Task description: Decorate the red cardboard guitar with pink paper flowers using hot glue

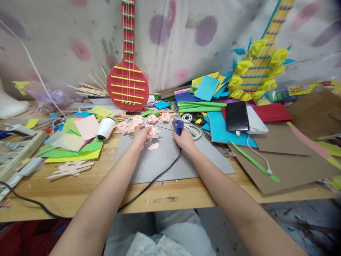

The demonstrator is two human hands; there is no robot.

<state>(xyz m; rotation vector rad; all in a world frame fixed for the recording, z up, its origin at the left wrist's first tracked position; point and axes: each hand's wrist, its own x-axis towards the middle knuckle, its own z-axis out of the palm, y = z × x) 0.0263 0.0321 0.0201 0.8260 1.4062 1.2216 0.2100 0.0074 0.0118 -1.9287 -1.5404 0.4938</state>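
Observation:
My left hand [140, 137] is closed around a pink paper flower [152, 132] over the grey cutting mat [170, 160]. In my right hand [183, 139] is a blue glue gun [177, 126], gripped with its nozzle pointing left toward the flower; its black cord [154, 179] trails back over the mat and off the table edge. A loose pink petal [153, 146] lies on the mat just below the flower. Several finished pink flowers [145, 121] sit in a row at the mat's far edge.
A red paper guitar [128, 78] and a yellow-flowered one [259, 71] lean on the wall. Coloured paper sheets [73, 142], a white cup [105, 128], pink cut strips [70, 168], a phone [237, 116] charging, scissors [195, 129] and brown cardboard [287, 163] crowd the wooden table.

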